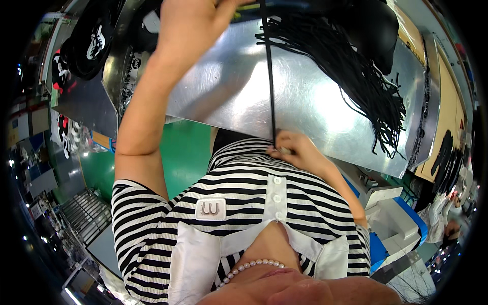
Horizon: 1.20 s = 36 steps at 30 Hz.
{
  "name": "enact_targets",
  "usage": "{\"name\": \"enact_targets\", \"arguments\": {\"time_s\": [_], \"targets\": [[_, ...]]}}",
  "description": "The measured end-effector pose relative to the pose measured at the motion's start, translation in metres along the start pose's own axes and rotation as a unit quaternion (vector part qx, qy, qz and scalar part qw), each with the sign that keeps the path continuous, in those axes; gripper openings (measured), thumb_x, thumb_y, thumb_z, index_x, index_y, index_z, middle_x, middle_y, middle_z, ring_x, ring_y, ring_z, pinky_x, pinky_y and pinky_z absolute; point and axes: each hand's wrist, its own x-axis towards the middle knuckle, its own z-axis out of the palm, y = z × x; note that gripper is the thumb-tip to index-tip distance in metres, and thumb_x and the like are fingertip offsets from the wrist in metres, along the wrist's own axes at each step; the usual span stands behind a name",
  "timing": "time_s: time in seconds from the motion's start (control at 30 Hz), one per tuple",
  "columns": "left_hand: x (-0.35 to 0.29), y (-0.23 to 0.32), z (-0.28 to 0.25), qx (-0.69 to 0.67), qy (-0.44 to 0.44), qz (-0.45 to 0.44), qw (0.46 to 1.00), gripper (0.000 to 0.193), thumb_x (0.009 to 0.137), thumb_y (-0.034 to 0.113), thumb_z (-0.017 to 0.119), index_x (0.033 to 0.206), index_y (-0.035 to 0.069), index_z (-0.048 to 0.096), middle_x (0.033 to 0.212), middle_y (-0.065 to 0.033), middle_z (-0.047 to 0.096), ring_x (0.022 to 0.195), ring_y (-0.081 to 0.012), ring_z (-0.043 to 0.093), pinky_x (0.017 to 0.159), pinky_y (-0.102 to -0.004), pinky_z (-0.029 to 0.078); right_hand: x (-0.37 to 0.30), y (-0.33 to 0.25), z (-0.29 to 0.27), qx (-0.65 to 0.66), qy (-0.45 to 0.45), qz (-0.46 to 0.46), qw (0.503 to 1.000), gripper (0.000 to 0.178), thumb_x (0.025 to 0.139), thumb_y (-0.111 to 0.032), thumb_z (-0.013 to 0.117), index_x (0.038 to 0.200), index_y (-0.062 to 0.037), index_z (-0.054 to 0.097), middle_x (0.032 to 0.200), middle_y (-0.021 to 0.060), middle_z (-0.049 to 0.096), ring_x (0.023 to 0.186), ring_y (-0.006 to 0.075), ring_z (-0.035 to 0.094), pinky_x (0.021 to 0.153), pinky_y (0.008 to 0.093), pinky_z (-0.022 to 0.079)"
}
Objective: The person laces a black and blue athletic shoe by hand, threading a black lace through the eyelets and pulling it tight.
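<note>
A thin black cord [269,76], like a shoelace, runs taut from the top edge down to my waist. My right hand [292,147] pinches its lower end at the near edge of the metal table [223,96]. High up, my left hand [195,20] reaches across the table toward the cord's upper part. The frame's edge cuts off its fingers, so their grip does not show. A loose bundle of similar black cords [351,81] lies on the table to the right.
A dark, shiny rounded object [373,33] stands behind the bundle. Black items with a white mark [91,43] lie at the far left. A white and blue machine part [394,223] is at my right, and a metal rack [86,216] is at the left above green floor [185,152].
</note>
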Motion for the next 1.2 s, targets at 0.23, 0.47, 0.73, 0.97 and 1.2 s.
{"name": "enact_targets", "arguments": {"time_s": [0.23,0.47,0.73,0.97,1.2], "targets": [[-0.070,0.000,0.059,0.071,-0.240,-0.006,0.968,0.016,0.086,0.023,0.066,0.099,0.014,0.070,0.081,-0.0097,0.070,0.079,-0.0310,0.068,0.067,-0.0422,0.051,-0.001,-0.032,-0.049,0.196,0.274,0.189,0.922,0.009,0.090,-0.006,0.065,0.096,0.0004,0.068,0.090,0.0040,0.070,0.070,0.0044,0.056,0.058,0.0184,0.041],[-0.070,0.014,0.071,0.174,-0.322,0.064,0.928,0.017,0.091,0.013,0.059,0.103,0.005,0.068,0.093,-0.0119,0.069,0.081,-0.0324,0.066,0.069,-0.0400,0.051,0.076,-0.010,-0.074,0.236,0.328,0.023,0.914,0.009,0.091,-0.008,0.066,0.094,-0.0005,0.062,0.082,0.0009,0.067,0.064,0.0035,0.051,0.057,0.0185,0.041],[-0.055,0.031,0.063,0.097,-0.355,-0.074,0.927,0.022,0.095,0.010,0.054,0.113,0.001,0.064,0.097,-0.0151,0.069,0.086,-0.0353,0.066,0.075,-0.0410,0.051,0.093,-0.003,-0.087,0.336,0.265,-0.022,0.904,0.016,0.094,-0.009,0.062,0.109,-0.0036,0.060,0.091,0.0045,0.070,0.059,0.0012,0.044,0.050,0.0161,0.032],[-0.049,0.020,0.071,0.053,-0.390,-0.083,0.915,0.022,0.094,0.017,0.060,0.107,0.000,0.065,0.090,-0.0164,0.069,0.080,-0.0316,0.066,0.072,-0.0378,0.050,0.108,0.033,-0.087,0.159,0.347,-0.094,0.920,0.018,0.091,-0.009,0.063,0.106,-0.0010,0.062,0.085,0.0076,0.072,0.082,0.0144,0.070,0.069,0.0286,0.053],[-0.053,0.013,0.091,0.084,-0.404,-0.128,0.902,0.022,0.088,0.025,0.070,0.092,0.004,0.069,0.076,-0.0092,0.067,0.066,-0.0217,0.062,0.064,-0.0320,0.048,0.104,0.015,-0.087,0.115,0.368,0.036,0.922,0.020,0.090,-0.005,0.067,0.105,0.0016,0.056,0.082,0.0061,0.064,0.081,0.0090,0.064,0.072,0.0253,0.052]]}}
